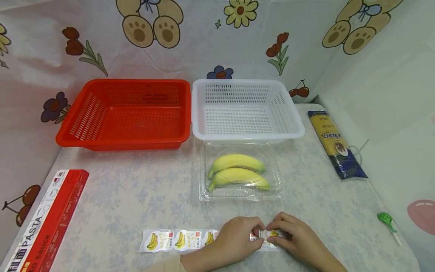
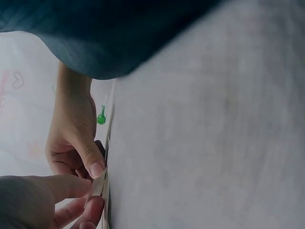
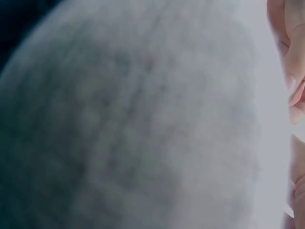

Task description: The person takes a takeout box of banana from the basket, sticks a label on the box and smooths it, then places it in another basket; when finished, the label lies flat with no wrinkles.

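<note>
A strip of banana stickers [image 1: 189, 240] lies along the near part of the table in the head view. My left hand [image 1: 238, 238] pinches it near its right end, its thumb and fingers also seen in the left wrist view. Close beside it, my right hand [image 1: 300, 236] pinches the strip's right end, thumb in front and fingers behind. The hands cover part of the strip, so I cannot tell whether a sticker is lifted off its backing. Beyond the hands sits a clear plastic box [image 1: 241, 197] with two bananas [image 1: 238, 177] inside, its lid down.
A red basket [image 1: 122, 145] and a white basket [image 1: 249, 136] stand side by side at the back. A red pasta box [image 1: 56, 223] lies along the left edge. On the right are a pasta packet [image 1: 336, 145] and a green lollipop [image 1: 387, 221].
</note>
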A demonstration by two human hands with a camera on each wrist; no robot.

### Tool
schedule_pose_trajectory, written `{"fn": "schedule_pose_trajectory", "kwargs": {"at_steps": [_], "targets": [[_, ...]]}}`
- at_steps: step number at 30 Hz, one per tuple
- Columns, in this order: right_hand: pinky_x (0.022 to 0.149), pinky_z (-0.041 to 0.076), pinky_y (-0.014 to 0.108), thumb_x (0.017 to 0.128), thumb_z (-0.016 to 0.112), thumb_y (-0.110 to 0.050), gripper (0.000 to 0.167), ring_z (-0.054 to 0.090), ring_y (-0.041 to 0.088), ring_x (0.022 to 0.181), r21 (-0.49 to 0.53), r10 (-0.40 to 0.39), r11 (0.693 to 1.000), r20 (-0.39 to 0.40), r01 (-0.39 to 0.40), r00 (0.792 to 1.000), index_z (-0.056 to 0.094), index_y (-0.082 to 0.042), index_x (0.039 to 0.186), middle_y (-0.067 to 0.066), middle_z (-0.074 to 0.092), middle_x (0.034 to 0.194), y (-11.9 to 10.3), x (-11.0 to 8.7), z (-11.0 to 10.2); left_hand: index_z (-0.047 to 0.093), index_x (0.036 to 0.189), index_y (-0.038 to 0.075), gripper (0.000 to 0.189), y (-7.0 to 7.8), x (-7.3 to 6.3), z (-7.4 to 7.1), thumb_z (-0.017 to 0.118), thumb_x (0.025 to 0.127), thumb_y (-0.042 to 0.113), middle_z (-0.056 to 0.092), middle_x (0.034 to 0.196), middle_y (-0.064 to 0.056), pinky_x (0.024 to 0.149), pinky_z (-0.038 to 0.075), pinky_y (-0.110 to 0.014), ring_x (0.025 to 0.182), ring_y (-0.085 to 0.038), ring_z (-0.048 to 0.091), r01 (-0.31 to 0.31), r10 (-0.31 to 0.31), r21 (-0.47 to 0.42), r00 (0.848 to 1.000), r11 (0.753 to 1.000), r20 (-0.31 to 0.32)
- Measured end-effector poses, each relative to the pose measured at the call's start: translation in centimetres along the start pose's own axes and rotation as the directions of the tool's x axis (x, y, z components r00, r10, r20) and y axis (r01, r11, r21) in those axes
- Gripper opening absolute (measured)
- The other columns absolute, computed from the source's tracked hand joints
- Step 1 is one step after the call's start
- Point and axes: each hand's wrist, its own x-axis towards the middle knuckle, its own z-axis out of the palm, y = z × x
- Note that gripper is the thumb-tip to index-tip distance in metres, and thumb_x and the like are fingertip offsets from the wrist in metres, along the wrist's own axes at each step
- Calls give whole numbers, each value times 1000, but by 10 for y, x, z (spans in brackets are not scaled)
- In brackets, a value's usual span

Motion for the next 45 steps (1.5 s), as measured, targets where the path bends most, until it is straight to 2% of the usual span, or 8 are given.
{"fn": "schedule_pose_trajectory", "kwargs": {"at_steps": [8,15,21,26,33,36,41,45], "targets": [[61,40,9,81,80,-10,33,47,-4,73,93,18,996,-2,-18,1000,69,-25,108,-11,61,99,-1,0,-5,71,97,22,15,-1,0,0,72,85,12,59,73,20,56,37,-10,60,9,41,-27,27,3,999,1000,-34],[52,40,12,81,79,-4,34,45,-5,63,163,82,983,10,-82,997,68,-22,109,-10,66,93,-7,5,-17,71,97,25,13,5,-5,-13,72,87,17,64,81,22,65,42,-12,75,8,53,-33,31,-22,994,999,-102],[46,37,16,84,73,5,36,42,2,57,275,105,956,1,-101,994,64,-16,111,-6,57,79,-17,16,-31,69,99,25,12,14,-9,-34,72,88,18,67,86,20,76,48,-15,85,1,62,-100,97,-4,975,995,-199],[45,37,17,81,70,15,42,38,5,55,310,70,949,-32,-56,997,64,-13,111,-6,53,75,-27,32,-40,70,101,22,13,21,-8,-54,70,89,17,67,88,15,81,50,-18,86,-2,63,-130,122,-10,954,992,-274],[47,36,20,81,69,17,41,37,5,57,298,6,954,-97,23,995,67,-14,109,-7,57,83,-36,66,-48,70,101,20,12,24,0,-83,70,90,17,68,86,13,77,48,-19,82,-3,59,-109,89,-35,931,993,-353],[48,37,20,83,69,15,39,38,5,58,275,5,961,-108,25,994,67,-15,107,-7,60,87,-37,83,-51,71,102,21,12,23,4,-97,69,90,19,67,87,14,70,46,-19,75,-4,53,-67,39,-62,927,996,-373],[50,37,20,86,71,7,31,39,5,60,191,16,981,-143,12,990,69,-19,104,-7,61,88,-34,115,-56,71,103,21,14,19,14,-120,70,90,19,66,87,15,50,36,-21,52,-4,36,18,-67,-129,920,991,-385],[51,36,20,85,72,4,30,40,5,60,111,-5,994,-175,25,985,70,-20,104,-10,61,86,-31,136,-55,70,103,21,14,11,24,-128,69,90,18,67,88,13,46,31,-22,46,-4,30,50,-95,-121,908,991,-408]]}}
